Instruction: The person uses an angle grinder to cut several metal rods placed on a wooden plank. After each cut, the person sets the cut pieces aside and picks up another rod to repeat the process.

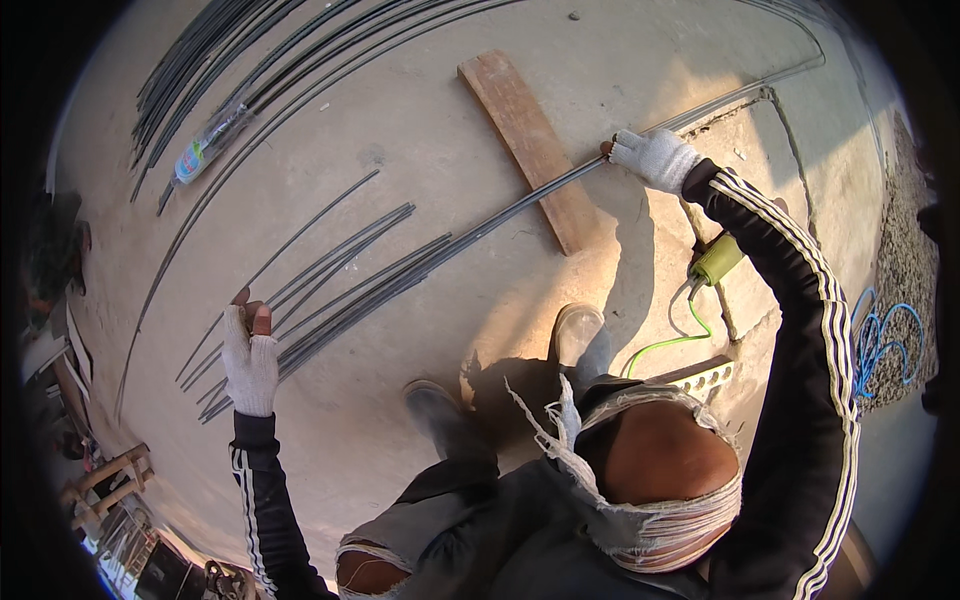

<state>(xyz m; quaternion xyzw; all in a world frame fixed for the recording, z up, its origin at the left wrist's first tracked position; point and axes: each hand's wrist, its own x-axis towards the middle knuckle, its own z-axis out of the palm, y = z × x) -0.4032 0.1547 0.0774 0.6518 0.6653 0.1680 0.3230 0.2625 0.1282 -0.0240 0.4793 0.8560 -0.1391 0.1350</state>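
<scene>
My right hand [652, 158], in a whitish fingerless glove, is closed round long thin steel rods [525, 203] that slant across the floor and over a wooden plank [520, 140]. My left hand [250, 350], gloved alike, is over the lower left ends of several shorter rods [345, 245]. Its thumb and finger are curled together at one separate steel rod [320, 217], the uppermost of these. The palm side of the left hand and part of the rods beneath it are hidden.
More rods [215, 60] lie in a bundle at upper left, with a plastic bottle [205, 145] on them. A green cylindrical object [717, 260] with a green cable is right of my feet, near a strip with holes [705, 380]. Blue hose or cable [885, 340] coils at far right.
</scene>
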